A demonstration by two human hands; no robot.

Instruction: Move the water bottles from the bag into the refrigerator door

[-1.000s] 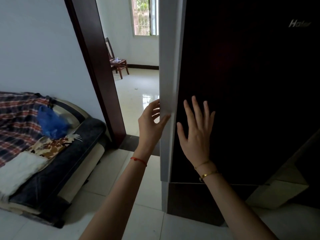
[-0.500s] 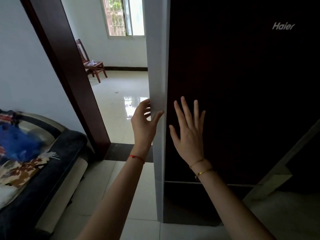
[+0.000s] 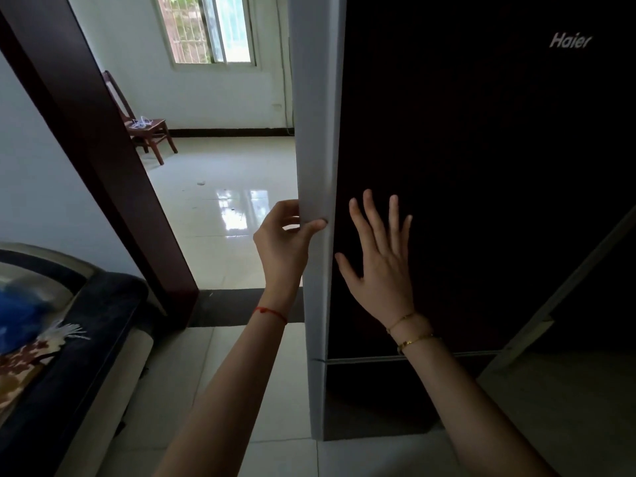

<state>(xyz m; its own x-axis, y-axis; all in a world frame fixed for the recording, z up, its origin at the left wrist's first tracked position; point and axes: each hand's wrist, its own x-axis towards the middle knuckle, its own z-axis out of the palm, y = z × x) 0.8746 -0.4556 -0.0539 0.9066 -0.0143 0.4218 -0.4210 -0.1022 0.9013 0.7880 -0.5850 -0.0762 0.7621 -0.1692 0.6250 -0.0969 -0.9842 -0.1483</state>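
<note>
A tall dark refrigerator door [image 3: 481, 173] fills the right of the head view, with a grey side edge [image 3: 316, 132]. My left hand [image 3: 284, 246] curls around that grey edge at mid height, thumb on the front corner. My right hand [image 3: 378, 266] lies flat on the dark door front with fingers spread. The door looks shut. A blue bag [image 3: 20, 315] rests on the sofa at the far left. No water bottles are visible.
A dark sofa [image 3: 79, 339] with patterned cloth stands at the lower left. A brown door frame [image 3: 96, 149] leads to a bright tiled room with a wooden chair [image 3: 144, 125] and a window. A lower refrigerator section [image 3: 378, 394] sits below the door.
The view has swung right and closer to the refrigerator, so the sofa and blue bag slid toward the left edge. Both hands stay on the door in the same grip.
</note>
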